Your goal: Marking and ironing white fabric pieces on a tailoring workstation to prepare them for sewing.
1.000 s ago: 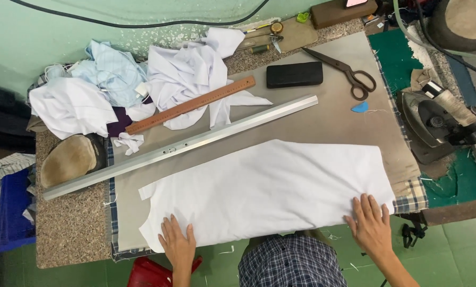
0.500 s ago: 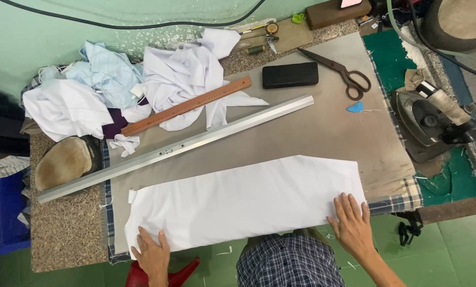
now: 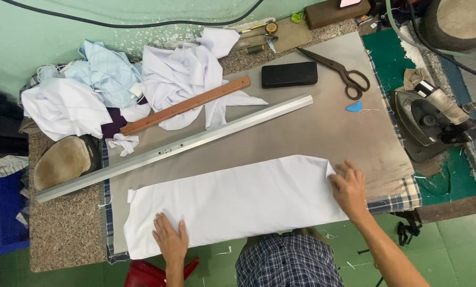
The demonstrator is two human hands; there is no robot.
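A long piece of white fabric [image 3: 238, 204] lies flat along the near edge of the grey pressing board [image 3: 333, 127]. My left hand [image 3: 170, 239] rests palm down on the fabric's lower left part, fingers spread. At the fabric's right end my right hand [image 3: 348, 188] lies with its fingers curled at the cloth's edge. A long aluminium straightedge [image 3: 179, 146] lies diagonally just beyond the fabric.
A wooden ruler [image 3: 187, 104], a heap of white and light blue cloth [image 3: 116, 85], a black block [image 3: 289, 74], scissors [image 3: 336, 69] and a blue chalk piece [image 3: 354, 106] sit further back. An iron [image 3: 434, 119] stands at the right. A padded brown block [image 3: 62, 161] is at the left.
The fabric has been drawn left and smoothed into a longer, flatter strip. My right hand moved up to the cloth's right end; my left hand shifted along the lower left part.
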